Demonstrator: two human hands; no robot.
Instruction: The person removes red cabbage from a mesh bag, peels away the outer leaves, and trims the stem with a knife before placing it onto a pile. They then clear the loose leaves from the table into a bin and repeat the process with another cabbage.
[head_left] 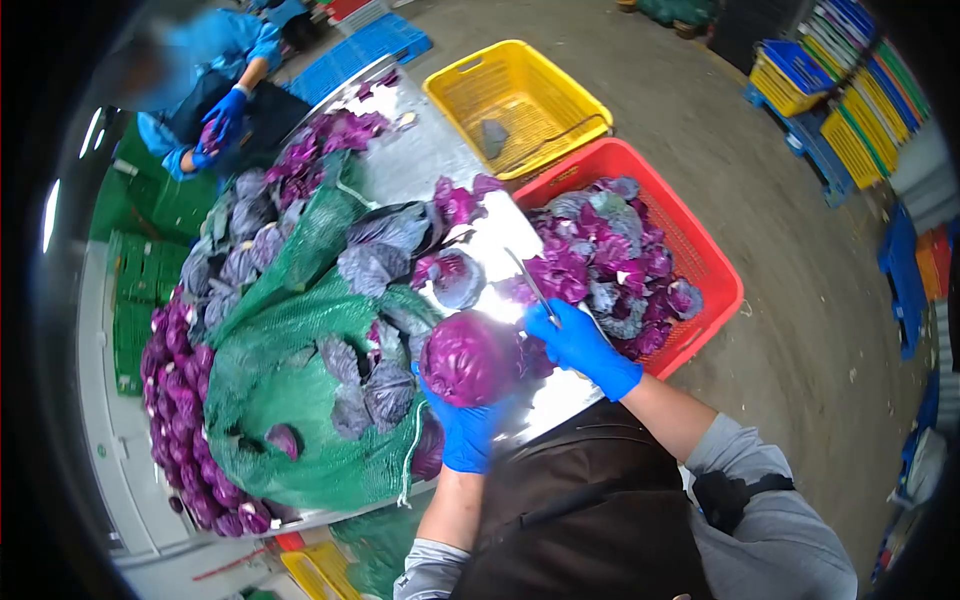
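Observation:
A peeled red cabbage (462, 362) rests in my left hand (466, 430), whose blue-gloved fingers curl under and around it. In my right hand (582, 345), also gloved in blue, is a knife (528, 275) with its thin blade pointing up and away from me. The blade is apart from the cabbage, over the metal table (425, 140). Loose outer leaves (455, 275) lie just beyond the cabbage. To the left, a green mesh sack (300, 360) is spread on the table with dull purple leaves on it.
A red crate (712, 290) full of cabbage leaves stands right of the table, with a yellow crate (570, 85) behind it. Peeled cabbages (185, 410) are piled at the left edge. Across the table, a co-worker in blue gloves (225, 120) holds a cabbage.

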